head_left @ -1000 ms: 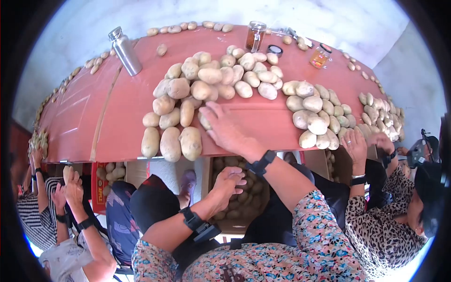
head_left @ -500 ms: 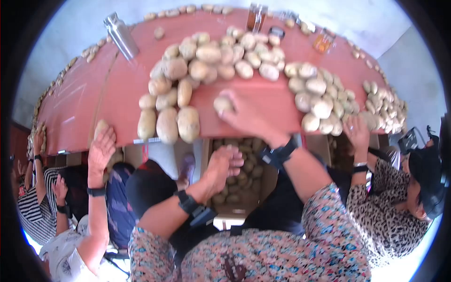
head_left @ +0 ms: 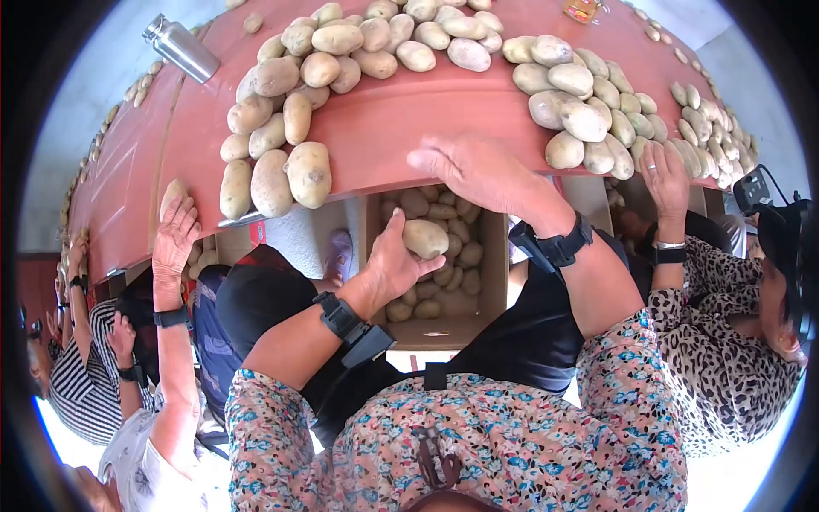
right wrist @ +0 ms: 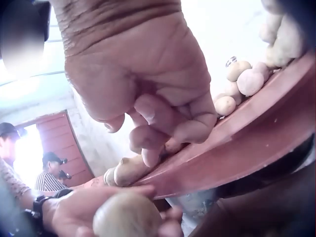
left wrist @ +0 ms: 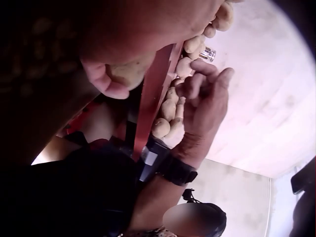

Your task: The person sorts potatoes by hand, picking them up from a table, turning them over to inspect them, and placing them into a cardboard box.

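Observation:
My left hand point(head_left: 394, 260) grips a tan potato point(head_left: 424, 237) just below the front edge of the red table point(head_left: 409, 119), above an open cardboard box point(head_left: 444, 331) partly filled with potatoes point(head_left: 444, 213). In the right wrist view this potato point(right wrist: 126, 217) lies in the left palm. My right hand point(head_left: 465, 166) hovers at the table edge directly above, palm down, its fingers point(right wrist: 148, 140) loosely curled and holding nothing. In the left wrist view my thumb point(left wrist: 106, 84) presses the potato point(left wrist: 131, 71); the rest is dark.
Two potato heaps lie on the table, one on the left point(head_left: 290, 111) and one on the right point(head_left: 580, 94). A steel bottle point(head_left: 181, 47) stands far left. A neighbour's hand point(head_left: 175, 235) reaches the edge on the left, another's point(head_left: 664, 175) on the right.
My right hand drew a potato from the heap back to the table edge. That potato now sits in my left hand over the box. The view has tilted downward.

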A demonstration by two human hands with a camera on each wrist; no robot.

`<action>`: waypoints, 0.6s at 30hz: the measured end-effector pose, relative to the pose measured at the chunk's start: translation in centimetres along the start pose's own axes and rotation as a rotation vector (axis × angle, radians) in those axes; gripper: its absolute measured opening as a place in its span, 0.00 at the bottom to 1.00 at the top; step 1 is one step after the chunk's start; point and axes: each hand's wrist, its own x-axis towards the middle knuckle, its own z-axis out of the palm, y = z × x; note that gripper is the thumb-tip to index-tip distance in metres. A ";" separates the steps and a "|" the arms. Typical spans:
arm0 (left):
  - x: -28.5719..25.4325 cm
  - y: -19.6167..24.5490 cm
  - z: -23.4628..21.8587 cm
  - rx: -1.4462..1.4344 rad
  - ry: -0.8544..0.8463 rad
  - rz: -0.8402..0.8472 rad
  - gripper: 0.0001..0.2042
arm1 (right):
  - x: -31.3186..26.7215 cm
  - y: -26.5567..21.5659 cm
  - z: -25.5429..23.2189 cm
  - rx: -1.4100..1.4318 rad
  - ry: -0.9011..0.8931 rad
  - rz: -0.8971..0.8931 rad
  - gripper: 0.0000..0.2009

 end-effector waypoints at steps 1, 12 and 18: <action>0.2 -0.2 0.0 0.012 0.047 0.007 0.29 | 0.1 -0.2 -0.5 -0.029 0.055 0.028 0.18; -0.1 0.0 0.3 0.355 0.091 0.093 0.30 | 1.3 -1.2 -0.5 0.009 0.206 -0.073 0.10; -2.4 0.9 1.3 0.341 -0.006 0.177 0.18 | 3.2 -2.0 1.1 0.024 0.261 -0.065 0.07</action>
